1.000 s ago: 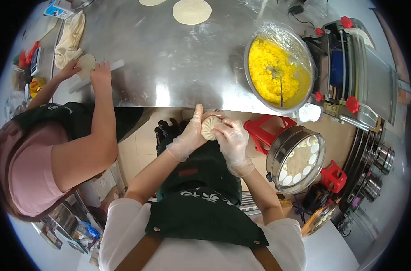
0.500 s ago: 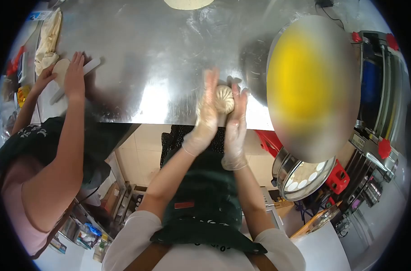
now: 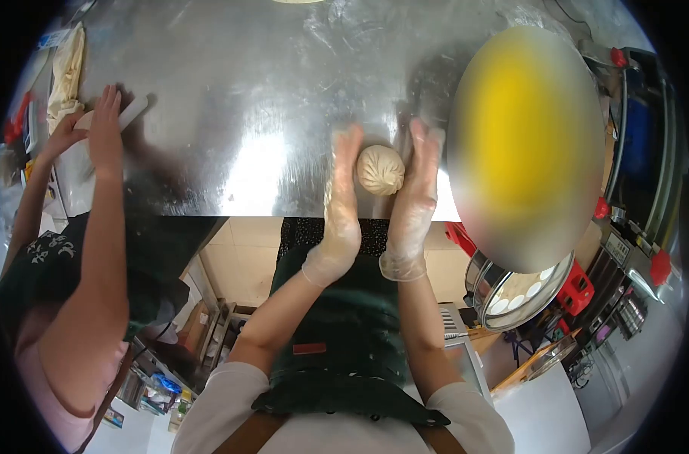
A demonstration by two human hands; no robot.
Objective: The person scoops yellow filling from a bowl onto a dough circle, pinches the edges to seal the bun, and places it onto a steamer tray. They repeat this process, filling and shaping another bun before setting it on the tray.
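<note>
A pleated steamed bun (image 3: 380, 170) of pale dough sits on the steel table (image 3: 231, 98) near its front edge. On its left side stands my left hand (image 3: 343, 193) in a clear plastic glove, fingers stretched out and pointing away from me. My right hand (image 3: 416, 193), gloved too, is upright on the other side with straight fingers. Narrow gaps show between the bun and both palms, so neither hand grips it.
To the left, a co-worker's hands (image 3: 102, 132) work with a white rolling pin (image 3: 135, 111) and a piece of dough. A cream cloth (image 3: 66, 79) lies beyond them. A round steel steamer (image 3: 503, 303) with white rounds stands at lower right, near a red stool (image 3: 575, 291). A blurred patch covers the table's right.
My hands have spread apart, the right one moving right. The bun has turned, its pleated knot now facing lower right. The co-worker's hands have shifted slightly over the rolling pin.
</note>
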